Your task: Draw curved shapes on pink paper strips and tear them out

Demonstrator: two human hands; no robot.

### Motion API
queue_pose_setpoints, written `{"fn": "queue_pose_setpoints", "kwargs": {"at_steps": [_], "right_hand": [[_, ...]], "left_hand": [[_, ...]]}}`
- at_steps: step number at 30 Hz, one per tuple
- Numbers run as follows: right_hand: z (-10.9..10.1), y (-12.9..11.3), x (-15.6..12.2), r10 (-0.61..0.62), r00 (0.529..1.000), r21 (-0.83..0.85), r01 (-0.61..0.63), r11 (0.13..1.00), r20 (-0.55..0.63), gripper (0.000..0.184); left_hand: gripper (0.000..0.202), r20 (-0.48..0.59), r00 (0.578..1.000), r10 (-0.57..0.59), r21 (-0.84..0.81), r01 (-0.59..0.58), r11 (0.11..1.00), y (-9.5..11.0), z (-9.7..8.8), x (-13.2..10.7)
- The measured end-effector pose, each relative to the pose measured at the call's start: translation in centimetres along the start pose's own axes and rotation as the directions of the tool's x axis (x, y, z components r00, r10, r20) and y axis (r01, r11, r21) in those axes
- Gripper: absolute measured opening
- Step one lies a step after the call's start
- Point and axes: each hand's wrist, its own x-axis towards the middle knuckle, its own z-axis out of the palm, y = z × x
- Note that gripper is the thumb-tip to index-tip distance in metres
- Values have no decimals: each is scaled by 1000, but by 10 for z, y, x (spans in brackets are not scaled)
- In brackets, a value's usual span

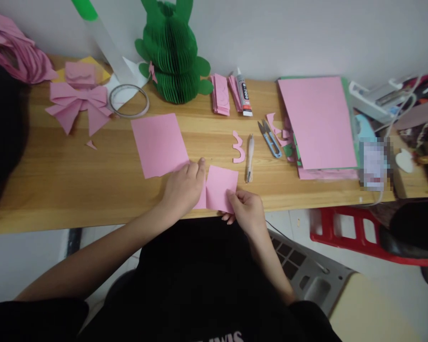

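Observation:
A small folded pink paper (pixel 221 187) lies at the front edge of the wooden table (pixel 74 185). My left hand (pixel 183 187) presses down on its left part with fingers curled, forefinger along the fold. My right hand (pixel 244 209) pinches the paper's lower right corner between thumb and fingers. A larger pink sheet (pixel 159 144) lies flat just behind my left hand. A curved pink cut-out (pixel 238 147) and a white pen (pixel 249 157) lie behind the folded paper.
Small scissors (pixel 270 138), a glue tube (pixel 244 92), stacks of pink strips (pixel 220 94), a pink paper pile (pixel 317 121), a green honeycomb paper figure (pixel 173 52), a tape ring (pixel 129 100) and a pink bow (pixel 79 104) stand further back. A red stool (pixel 345 232) sits right of the table.

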Motion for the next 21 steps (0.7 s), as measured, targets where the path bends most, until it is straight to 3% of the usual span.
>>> {"fn": "queue_pose_setpoints", "kwargs": {"at_steps": [6,9,12,15,19,21], "right_hand": [[-7,10,-6,-52,999,-12,52,999,-15,44],[-13,17,-12,-42,993,-25,40,999,-108,45],[-20,26,-17,-82,975,-39,76,996,-208,44],[-24,35,-20,-128,971,-46,121,992,-204,46],[-29,39,-18,-152,979,17,156,988,-137,50],[-32,35,-14,-167,981,71,174,982,-96,51]], "left_hand": [[51,4,1000,-7,10,7,1000,1,-1,-1],[51,-8,1000,-14,10,14,1000,-1,2,0],[48,-65,998,-3,16,4,1000,-2,1,-1],[43,-164,986,40,28,-35,999,0,-5,-14],[39,-344,903,258,79,-246,966,3,-9,-58],[34,-419,796,437,142,-419,897,-1,-5,-80]]}}
